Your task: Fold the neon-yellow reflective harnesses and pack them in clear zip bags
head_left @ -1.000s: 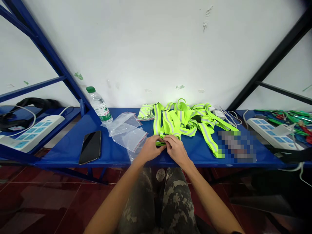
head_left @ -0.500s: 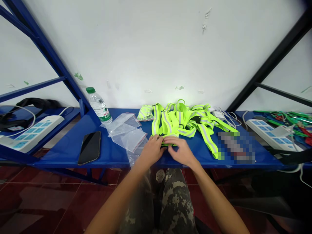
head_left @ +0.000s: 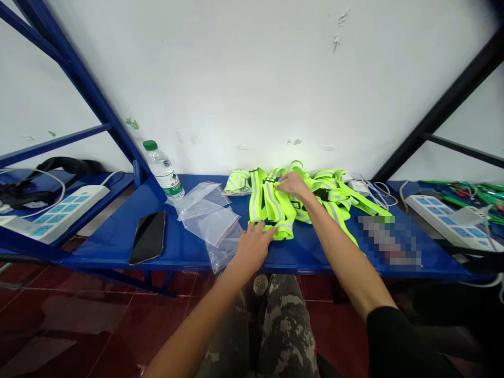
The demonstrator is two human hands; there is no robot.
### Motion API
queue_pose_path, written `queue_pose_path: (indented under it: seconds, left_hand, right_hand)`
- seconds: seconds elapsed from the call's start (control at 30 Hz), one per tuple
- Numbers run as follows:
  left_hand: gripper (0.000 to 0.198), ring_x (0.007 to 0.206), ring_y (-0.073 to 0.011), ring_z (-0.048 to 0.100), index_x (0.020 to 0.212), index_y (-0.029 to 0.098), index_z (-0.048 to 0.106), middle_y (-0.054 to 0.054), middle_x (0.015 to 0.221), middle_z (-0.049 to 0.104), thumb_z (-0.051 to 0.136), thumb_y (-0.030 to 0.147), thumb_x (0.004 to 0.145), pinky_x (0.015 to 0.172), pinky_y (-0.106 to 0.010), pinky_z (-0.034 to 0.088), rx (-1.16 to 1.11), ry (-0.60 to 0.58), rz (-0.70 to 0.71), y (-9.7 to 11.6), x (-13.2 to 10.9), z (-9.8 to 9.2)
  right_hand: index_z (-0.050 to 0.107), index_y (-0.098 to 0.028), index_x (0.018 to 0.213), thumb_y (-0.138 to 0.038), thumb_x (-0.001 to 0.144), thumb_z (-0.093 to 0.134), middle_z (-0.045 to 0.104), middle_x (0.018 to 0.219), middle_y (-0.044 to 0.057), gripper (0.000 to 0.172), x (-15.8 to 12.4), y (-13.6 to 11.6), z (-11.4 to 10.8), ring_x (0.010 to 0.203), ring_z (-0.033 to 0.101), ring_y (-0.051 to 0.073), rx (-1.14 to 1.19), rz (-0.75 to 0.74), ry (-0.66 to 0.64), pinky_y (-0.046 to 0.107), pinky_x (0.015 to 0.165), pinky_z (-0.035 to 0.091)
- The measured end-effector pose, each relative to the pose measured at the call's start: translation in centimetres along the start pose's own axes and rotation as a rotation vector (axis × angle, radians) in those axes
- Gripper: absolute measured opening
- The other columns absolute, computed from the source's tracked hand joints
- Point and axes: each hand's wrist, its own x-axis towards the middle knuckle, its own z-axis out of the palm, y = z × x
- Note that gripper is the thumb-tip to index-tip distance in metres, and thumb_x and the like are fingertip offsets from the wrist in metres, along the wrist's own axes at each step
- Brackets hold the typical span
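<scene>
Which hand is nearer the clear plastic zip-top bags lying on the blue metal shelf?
Left. The left hand rests on the neon-yellow reflective straps just right of the clear plastic zip-top bags; the right hand lies farther right, on top of the straps.

The left hand (head_left: pixel 252 250) and right hand (head_left: pixel 292 185) both rest on a neon-yellow reflective vest (head_left: pixel 275 207).

A black short sleeve (head_left: pixel 399 341) and grey-green digital-camouflage trousers (head_left: pixel 287 328)
</scene>
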Motion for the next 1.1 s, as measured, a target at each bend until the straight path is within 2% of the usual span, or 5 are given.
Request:
queue_pose_path:
  seconds: [0.2, 0.37, 0.63, 0.77, 1.1]
  left_hand:
    - [0.031, 0.115, -0.0297, 0.047, 0.120, 0.026, 0.058, -0.010, 0.122, 0.055, 0.035, 0.030, 0.100, 0.093, -0.043, 0.048, -0.016, -0.007, 0.039, -0.9, -0.3, 0.3]
    - [0.032, 0.114, -0.0305, 0.048, 0.123, 0.023, 0.057, -0.012, 0.123, 0.054, 0.036, 0.027, 0.099, 0.092, -0.044, 0.048, -0.009, -0.016, 0.052, -1.4, -0.2, 0.3]
    - [0.029, 0.118, -0.0326, 0.046, 0.119, 0.017, 0.057, -0.017, 0.126, 0.053, 0.044, 0.030, 0.097, 0.094, -0.047, 0.048, -0.049, -0.009, 0.081, -1.4, 0.1, 0.2]
    - [0.029, 0.117, -0.0314, 0.047, 0.122, 0.019, 0.055, -0.016, 0.127, 0.054, 0.049, 0.027, 0.095, 0.095, -0.047, 0.047, -0.049, -0.003, 0.085, -1.2, 0.8, 0.6]
    - [0.020, 0.114, -0.0245, 0.049, 0.107, 0.016, 0.056, -0.014, 0.127, 0.049, 0.053, 0.011, 0.088, 0.102, -0.038, 0.044, -0.238, -0.005, 0.219, -1.3, 0.8, 0.3]
  right_hand:
    - [0.068, -0.014, 0.102, -0.027, 0.077, 0.065, 0.064, 0.067, -0.001, 0.029, 2.5, -1.8, 1.3, 0.058, 0.053, 0.011, 0.427, -0.203, 0.064, 0.024, 0.058, 0.044]
    - [0.067, -0.011, 0.112, -0.019, 0.080, 0.064, 0.071, 0.108, 0.012, 0.033, 1.8, -1.6, 3.9, 0.097, 0.065, 0.022, -0.046, -0.374, -0.175, 0.033, 0.088, 0.049]
    - [0.065, -0.012, 0.114, -0.031, 0.099, 0.043, 0.068, 0.107, 0.017, 0.033, -7.0, -1.1, -0.6, 0.100, 0.066, 0.029, -0.713, -0.431, 0.021, 0.036, 0.085, 0.048]
    - [0.070, -0.016, 0.092, -0.037, 0.100, 0.038, 0.072, 0.090, 0.012, 0.039, -12.7, 1.8, 0.2, 0.085, 0.069, 0.026, -0.656, -0.398, 0.025, 0.034, 0.074, 0.050]
    - [0.051, -0.017, 0.139, -0.017, 0.091, 0.051, 0.059, 0.136, 0.011, 0.048, -16.5, 7.8, 1.2, 0.125, 0.050, 0.028, -0.377, -0.762, -0.144, 0.048, 0.107, 0.045]
